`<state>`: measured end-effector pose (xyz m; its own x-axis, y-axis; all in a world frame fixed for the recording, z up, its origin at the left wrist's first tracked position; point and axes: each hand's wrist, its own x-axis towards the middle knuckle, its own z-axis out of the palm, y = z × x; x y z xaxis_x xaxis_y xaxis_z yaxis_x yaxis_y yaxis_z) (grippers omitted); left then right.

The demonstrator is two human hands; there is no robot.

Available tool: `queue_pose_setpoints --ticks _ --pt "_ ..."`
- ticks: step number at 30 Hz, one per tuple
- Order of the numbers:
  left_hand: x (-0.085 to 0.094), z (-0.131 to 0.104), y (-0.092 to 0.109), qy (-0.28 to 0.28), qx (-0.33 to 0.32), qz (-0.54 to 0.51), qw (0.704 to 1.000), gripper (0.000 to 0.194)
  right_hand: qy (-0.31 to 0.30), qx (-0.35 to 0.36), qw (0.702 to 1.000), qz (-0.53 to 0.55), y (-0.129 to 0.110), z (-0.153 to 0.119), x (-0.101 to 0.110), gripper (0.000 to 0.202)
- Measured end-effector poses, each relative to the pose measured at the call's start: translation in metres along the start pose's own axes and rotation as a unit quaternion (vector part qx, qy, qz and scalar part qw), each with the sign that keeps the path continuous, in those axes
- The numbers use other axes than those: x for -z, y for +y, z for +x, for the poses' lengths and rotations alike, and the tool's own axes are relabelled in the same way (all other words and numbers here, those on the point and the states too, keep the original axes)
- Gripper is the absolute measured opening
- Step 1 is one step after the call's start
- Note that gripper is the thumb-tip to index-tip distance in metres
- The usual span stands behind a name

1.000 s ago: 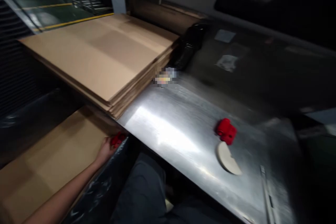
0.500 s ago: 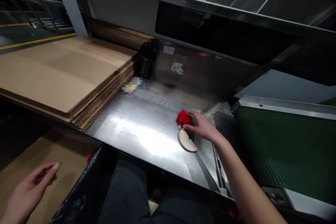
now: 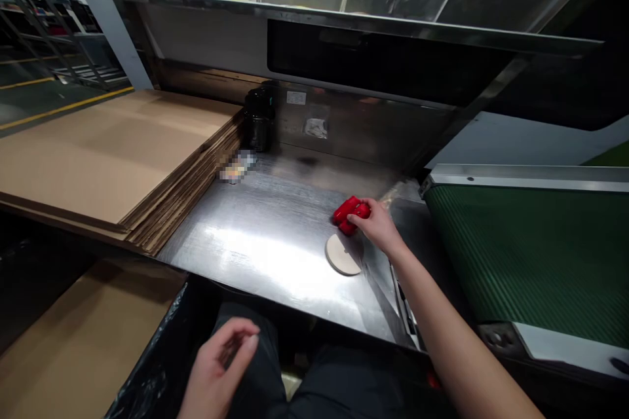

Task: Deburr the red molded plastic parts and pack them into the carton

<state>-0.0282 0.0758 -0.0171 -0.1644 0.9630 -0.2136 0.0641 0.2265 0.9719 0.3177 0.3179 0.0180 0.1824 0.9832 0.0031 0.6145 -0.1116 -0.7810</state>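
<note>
Small red plastic part (image 3: pixel 350 213) lies on brushed steel worktable (image 3: pixel 275 242), far-right area; right hand (image 3: pixel 379 228) is on its right side, fingers curled round it in a grasp. Flat round tan disc (image 3: pixel 343 254) lies just in front of the part, apart from the hand. Left hand (image 3: pixel 216 373) hangs over the lap below table edge, loosely half-curled, holding nothing. Black plastic bag (image 3: pixel 157 366) w/ contents not visible sits beside it. Stack of brown corrugated cardboard sheets (image 3: pixel 108 157) at table's left; black cylindrical canister (image 3: pixel 258 119) at back; green conveyor belt (image 3: pixel 531 255) to the right.
</note>
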Motion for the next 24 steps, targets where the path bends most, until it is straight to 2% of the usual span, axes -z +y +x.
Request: queue_pose_setpoints --ticks 1,3,5,7,8,10,11,12,13,15,16,17,18,19,20,22,23,24 --pt "-0.016 0.008 0.01 -0.05 -0.022 -0.004 0.998 0.04 0.013 -0.011 0.999 0.033 0.0 -0.002 0.002 0.038" --pt "-0.043 0.024 0.028 -0.114 -0.064 -0.008 0.991 0.033 0.02 -0.027 0.994 0.107 -0.003 -0.01 0.01 0.04" --pt "-0.062 0.036 0.042 -0.148 -0.087 -0.024 0.985 0.026 0.004 -0.034 0.982 0.186 -0.01 -0.029 0.02 0.05" --pt "-0.073 0.042 0.052 -0.167 -0.102 -0.051 0.979 0.024 -0.044 -0.035 0.963 0.263 -0.02 -0.063 0.029 0.064" --pt "-0.075 0.042 0.054 -0.179 -0.108 -0.067 0.975 0.033 -0.08 -0.035 0.951 0.297 -0.026 -0.086 0.031 0.07" --pt "-0.074 0.039 0.055 -0.23 -0.108 -0.09 0.963 0.073 -0.159 -0.049 0.922 0.35 -0.033 -0.136 0.026 0.076" --pt "-0.072 0.035 0.052 -0.271 -0.102 -0.092 0.953 0.095 -0.205 -0.061 0.899 0.382 -0.035 -0.162 0.02 0.074" --pt "-0.068 0.029 0.047 -0.318 -0.091 -0.089 0.939 0.111 -0.282 -0.093 0.839 0.455 -0.035 -0.187 0.011 0.07" --pt "-0.064 0.023 0.041 -0.366 -0.077 -0.082 0.924 0.118 -0.332 -0.121 0.777 0.521 -0.032 -0.21 0.0 0.068" --pt "-0.055 0.008 0.026 -0.431 -0.041 -0.075 0.898 0.11 -0.367 -0.17 0.679 0.613 -0.024 -0.249 -0.023 0.066" --pt "-0.051 0.0 0.017 -0.441 -0.018 -0.079 0.894 0.1 -0.369 -0.188 0.649 0.639 -0.019 -0.264 -0.032 0.066" --pt "-0.047 -0.008 0.01 -0.439 0.011 -0.089 0.894 0.09 -0.367 -0.204 0.634 0.649 -0.014 -0.276 -0.039 0.066" --pt "-0.044 -0.016 0.003 -0.427 0.041 -0.103 0.897 0.082 -0.369 -0.217 0.636 0.642 -0.01 -0.285 -0.041 0.066" --pt "-0.042 -0.022 -0.003 -0.413 0.063 -0.117 0.901 0.075 -0.371 -0.222 0.658 0.617 -0.007 -0.289 -0.04 0.066" --pt "-0.04 -0.028 -0.007 -0.4 0.079 -0.129 0.904 0.071 -0.365 -0.22 0.703 0.569 -0.005 -0.289 -0.034 0.065" --pt "-0.036 -0.035 -0.012 -0.387 0.092 -0.147 0.906 0.068 -0.312 -0.189 0.839 0.403 -0.002 -0.276 -0.014 0.057" --pt "-0.034 -0.038 -0.013 -0.383 0.095 -0.151 0.906 0.068 -0.251 -0.161 0.91 0.288 0.0 -0.264 -0.001 0.051" --pt "-0.032 -0.039 -0.013 -0.38 0.099 -0.153 0.907 0.067 -0.177 -0.132 0.961 0.168 0.003 -0.248 0.011 0.045"
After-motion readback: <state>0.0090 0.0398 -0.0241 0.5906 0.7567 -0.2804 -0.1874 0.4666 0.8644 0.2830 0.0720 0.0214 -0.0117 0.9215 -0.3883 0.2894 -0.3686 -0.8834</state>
